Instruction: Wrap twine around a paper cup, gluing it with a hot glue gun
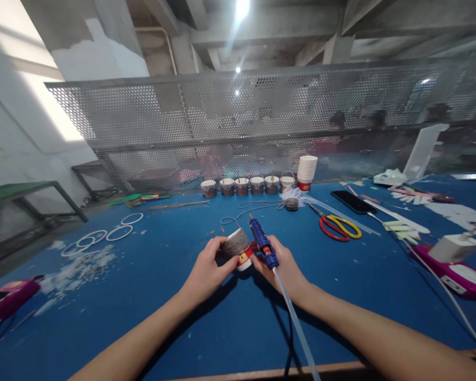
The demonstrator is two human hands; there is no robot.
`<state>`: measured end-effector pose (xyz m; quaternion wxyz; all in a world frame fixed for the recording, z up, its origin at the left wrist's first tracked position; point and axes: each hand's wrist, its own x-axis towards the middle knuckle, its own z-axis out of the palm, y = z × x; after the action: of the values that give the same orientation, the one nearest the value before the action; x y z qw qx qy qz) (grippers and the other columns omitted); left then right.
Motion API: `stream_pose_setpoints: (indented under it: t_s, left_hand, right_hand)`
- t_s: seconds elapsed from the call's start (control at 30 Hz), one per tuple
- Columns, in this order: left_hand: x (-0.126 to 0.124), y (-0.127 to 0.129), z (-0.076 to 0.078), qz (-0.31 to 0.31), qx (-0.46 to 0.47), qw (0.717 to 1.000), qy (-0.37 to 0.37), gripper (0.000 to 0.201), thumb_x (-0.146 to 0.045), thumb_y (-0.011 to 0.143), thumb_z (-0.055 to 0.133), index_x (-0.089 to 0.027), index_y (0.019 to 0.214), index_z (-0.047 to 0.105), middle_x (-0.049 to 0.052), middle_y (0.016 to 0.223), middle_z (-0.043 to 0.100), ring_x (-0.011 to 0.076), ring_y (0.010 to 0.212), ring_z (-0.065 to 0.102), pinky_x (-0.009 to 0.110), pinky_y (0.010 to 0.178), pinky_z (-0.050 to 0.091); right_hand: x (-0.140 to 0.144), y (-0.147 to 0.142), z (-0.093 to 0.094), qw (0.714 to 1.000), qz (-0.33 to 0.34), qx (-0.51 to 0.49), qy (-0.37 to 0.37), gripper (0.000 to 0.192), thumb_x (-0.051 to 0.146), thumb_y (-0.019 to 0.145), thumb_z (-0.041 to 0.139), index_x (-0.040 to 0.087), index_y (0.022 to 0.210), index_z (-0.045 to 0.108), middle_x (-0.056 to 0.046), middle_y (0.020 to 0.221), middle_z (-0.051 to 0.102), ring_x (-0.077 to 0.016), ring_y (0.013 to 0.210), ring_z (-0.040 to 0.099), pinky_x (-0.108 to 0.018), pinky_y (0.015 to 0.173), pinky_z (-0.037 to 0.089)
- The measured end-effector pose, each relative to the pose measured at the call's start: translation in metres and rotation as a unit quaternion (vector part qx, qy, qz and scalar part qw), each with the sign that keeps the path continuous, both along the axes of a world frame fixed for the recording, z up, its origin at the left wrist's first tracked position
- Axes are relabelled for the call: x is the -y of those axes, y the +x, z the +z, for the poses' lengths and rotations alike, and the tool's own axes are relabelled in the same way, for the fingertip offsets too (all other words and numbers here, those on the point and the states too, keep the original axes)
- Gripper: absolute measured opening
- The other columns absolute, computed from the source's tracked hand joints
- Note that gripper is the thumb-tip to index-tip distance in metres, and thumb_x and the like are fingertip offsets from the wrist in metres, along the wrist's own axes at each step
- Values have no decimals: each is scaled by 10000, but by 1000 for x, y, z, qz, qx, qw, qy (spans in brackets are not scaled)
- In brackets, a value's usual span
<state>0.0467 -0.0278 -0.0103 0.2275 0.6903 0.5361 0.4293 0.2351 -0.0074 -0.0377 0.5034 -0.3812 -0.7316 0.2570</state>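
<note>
My left hand (211, 266) is closed around a paper cup (237, 246) that lies tilted, partly wrapped in grey-brown yarn. Its red printed band and white rim show past the yarn. In my right hand (282, 266) is a blue hot glue gun (264, 242), nozzle pointing up and away, with a long clear glue stick (295, 317) running out of its rear. Fingers of the right hand also reach the cup's red band, though exact contact is partly hidden. A strand of yarn (241, 211) trails from the cup toward a small yarn ball (291, 204).
Several yarn-wrapped cups (241, 187) line the back beside a stack of paper cups (307, 169). To the right lie scissors (339, 227), a phone (353, 202) and a magenta power strip (452, 270). White rings (119, 233) and glue scraps (79, 270) cover the left. A perforated metal screen (143, 137) stands behind.
</note>
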Motion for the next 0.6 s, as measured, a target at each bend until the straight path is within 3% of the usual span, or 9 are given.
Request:
stream_pose_setpoints:
  t_s: [0.27, 0.6]
  left_hand:
    - [0, -2, 2, 9, -6, 1000, 17, 111, -268, 719, 620, -201, 796, 576, 8, 803, 555, 178, 764, 535, 325, 726, 433]
    - [5, 3, 9, -34, -9, 999, 8, 91, -263, 705, 622, -207, 736, 557, -9, 739, 521, 176, 740, 501, 309, 714, 403]
  right_hand:
    - [-3, 6, 1, 1000, 2, -29, 7, 127, 273, 842, 556, 191, 936, 536, -3, 763, 602, -135, 630, 550, -254, 628, 453]
    - [-7, 7, 6, 998, 50, -23, -29, 134, 287, 761, 595, 196, 782, 498, 34, 659, 533, -114, 573, 452, -225, 559, 403]
